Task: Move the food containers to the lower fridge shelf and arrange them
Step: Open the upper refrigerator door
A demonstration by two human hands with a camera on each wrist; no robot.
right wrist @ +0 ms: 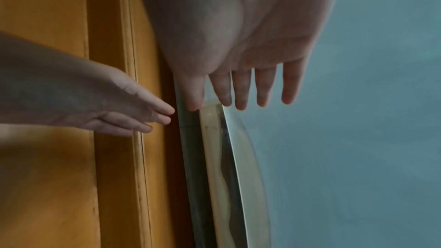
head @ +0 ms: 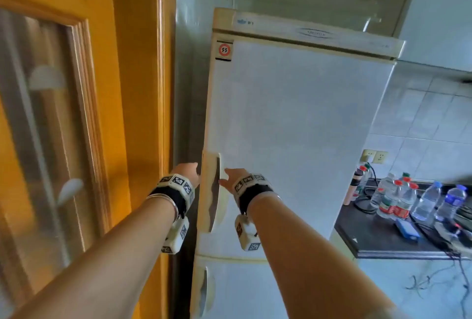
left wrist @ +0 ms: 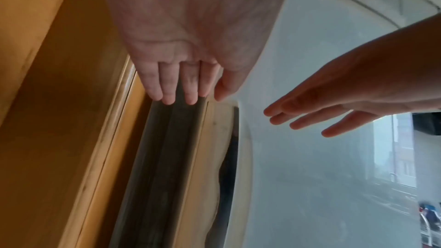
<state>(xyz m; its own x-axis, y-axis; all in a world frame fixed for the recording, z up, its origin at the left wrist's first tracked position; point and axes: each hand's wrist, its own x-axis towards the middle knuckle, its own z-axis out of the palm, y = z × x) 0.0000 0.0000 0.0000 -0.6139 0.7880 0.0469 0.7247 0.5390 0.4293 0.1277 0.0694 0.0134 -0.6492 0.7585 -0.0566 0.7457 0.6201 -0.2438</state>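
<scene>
A white fridge stands closed in front of me, its cream handle on the door's left edge. My left hand reaches toward the left side of that handle with fingers straight, holding nothing. My right hand is just right of the handle, fingers straight and spread, empty. In the left wrist view the left fingers hover over the dark door seal, and the right hand hangs before the door. The right wrist view shows the right fingers by the handle's top. No food containers are visible.
An orange wooden door with glass panes stands close on the left of the fridge. To the right, a dark counter holds several water bottles, cables and a blue box. A lower fridge door sits beneath.
</scene>
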